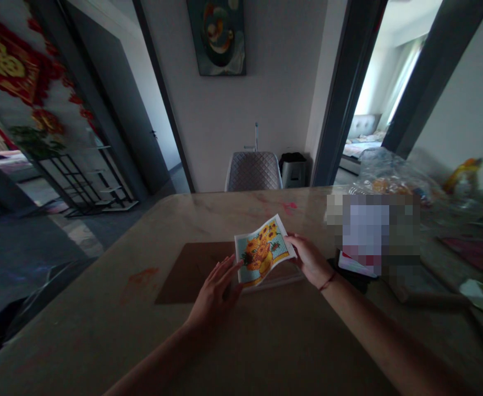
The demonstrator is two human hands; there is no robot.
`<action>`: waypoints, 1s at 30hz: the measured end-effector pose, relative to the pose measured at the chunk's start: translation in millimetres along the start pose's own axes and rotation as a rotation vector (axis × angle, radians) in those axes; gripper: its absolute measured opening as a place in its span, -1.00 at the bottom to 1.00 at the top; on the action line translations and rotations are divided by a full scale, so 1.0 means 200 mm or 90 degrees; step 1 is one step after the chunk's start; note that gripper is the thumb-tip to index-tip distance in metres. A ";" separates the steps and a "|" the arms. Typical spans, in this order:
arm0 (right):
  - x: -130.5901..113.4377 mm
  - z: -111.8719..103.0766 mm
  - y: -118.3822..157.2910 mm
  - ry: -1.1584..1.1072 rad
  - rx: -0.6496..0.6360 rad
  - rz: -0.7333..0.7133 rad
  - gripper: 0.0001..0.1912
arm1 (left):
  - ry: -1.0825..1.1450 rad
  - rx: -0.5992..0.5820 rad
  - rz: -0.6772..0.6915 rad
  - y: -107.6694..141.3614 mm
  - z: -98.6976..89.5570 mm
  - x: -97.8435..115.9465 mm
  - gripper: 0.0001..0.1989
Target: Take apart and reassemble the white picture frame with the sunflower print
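A small sunflower picture (263, 250) with a white border and a grid-like pattern is held tilted above the table, bending slightly in the middle. My right hand (311, 259) pinches its right edge, with a thin band around the wrist. At the lower left edge of the picture, my left hand (215, 289) has its fingers stretched out, the fingertips touching or very near it. Below both hands lies a brown rectangular mat (179, 278). Under the picture, a pale or clear flat item (274, 281) shows in part; its kind is unclear.
The stone-look table (142, 341) has orange and pink stains. On its right stand a pixelated block (367, 228), a clear plastic bag (385, 170), a dark flat tray-like thing (427, 286) and a yellow figure (464, 176). Beyond the far edge are a quilted chair (253, 171) and a bin (293, 171).
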State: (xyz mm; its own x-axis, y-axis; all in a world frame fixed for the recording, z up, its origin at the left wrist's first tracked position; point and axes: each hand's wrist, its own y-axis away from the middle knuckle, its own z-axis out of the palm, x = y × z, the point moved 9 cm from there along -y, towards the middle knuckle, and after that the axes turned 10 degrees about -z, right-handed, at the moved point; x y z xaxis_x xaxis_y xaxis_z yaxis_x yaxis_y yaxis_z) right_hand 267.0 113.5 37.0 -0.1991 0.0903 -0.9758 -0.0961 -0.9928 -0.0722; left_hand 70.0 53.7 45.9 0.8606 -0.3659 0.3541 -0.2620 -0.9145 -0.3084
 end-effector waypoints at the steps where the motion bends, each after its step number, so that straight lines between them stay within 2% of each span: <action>1: 0.00 0.02 0.01 -0.034 -0.010 0.019 -0.78 | 0.018 0.007 -0.014 0.00 0.00 0.01 -0.54; 6: 0.00 0.17 0.08 -0.151 -0.097 0.060 -0.80 | 0.085 -0.001 -0.027 0.03 0.05 0.09 -0.36; 10: -0.01 0.22 0.11 -0.191 -0.136 0.066 -0.80 | 0.085 -0.012 -0.067 0.01 0.07 0.06 -0.52; 12: 0.00 0.21 0.11 -0.219 -0.126 0.069 -0.81 | 0.123 -0.021 -0.089 0.00 0.06 0.03 -0.56; 14: 0.04 0.19 0.08 -0.227 -0.107 0.064 -0.70 | 0.172 -0.011 -0.109 -0.01 0.04 0.00 -0.59; 17: 0.10 0.08 0.02 -0.105 -0.038 0.014 -0.63 | 0.230 0.039 -0.167 -0.02 -0.01 -0.06 -0.62; 20: 0.08 -0.03 -0.02 0.140 0.020 -0.121 -0.70 | 0.248 0.097 -0.220 -0.01 -0.03 -0.12 -0.62; 22: 0.03 -0.07 -0.01 0.318 0.031 -0.228 -0.73 | 0.241 0.129 -0.225 -0.01 -0.05 -0.14 -0.63; 25: 0.04 -0.10 0.00 0.506 0.039 -0.295 -0.73 | 0.238 0.160 -0.202 -0.01 -0.08 -0.14 -0.66; 27: 0.08 -0.10 -0.02 0.549 0.019 -0.315 -0.73 | 0.229 0.175 -0.171 0.00 -0.10 -0.13 -0.68; 30: 0.13 -0.09 -0.07 0.502 -0.029 -0.381 -0.76 | 0.189 0.188 -0.098 0.00 -0.12 -0.09 -0.69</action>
State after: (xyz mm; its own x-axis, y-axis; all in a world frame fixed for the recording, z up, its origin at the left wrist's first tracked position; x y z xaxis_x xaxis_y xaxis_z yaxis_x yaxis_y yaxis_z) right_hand 279.9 127.4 9.5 0.5776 0.5159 -0.6327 0.0724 -0.8044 -0.5897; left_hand 43.0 56.8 61.4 0.7054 -0.3029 0.6408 0.0319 -0.8896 -0.4556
